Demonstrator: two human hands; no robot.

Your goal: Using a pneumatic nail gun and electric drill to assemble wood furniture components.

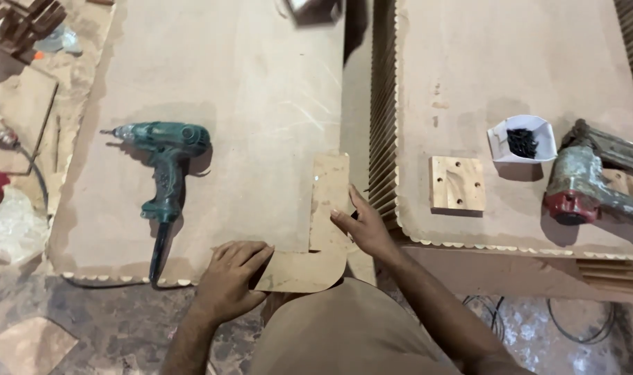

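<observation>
I see my left hand [227,278] and right hand [361,226] pressing an L-shaped board piece [316,260] flat, just right of the green drill [165,163].

I count two bare hands of mine, my left hand [229,278] and my right hand [363,226], on one L-shaped brown fibreboard template [316,246]. There are two large fibreboard panels [212,76], one green corded electric drill [165,167], one square plywood block [457,183], one white tray of black screws [523,139] and one worn nail gun [587,184].
</observation>
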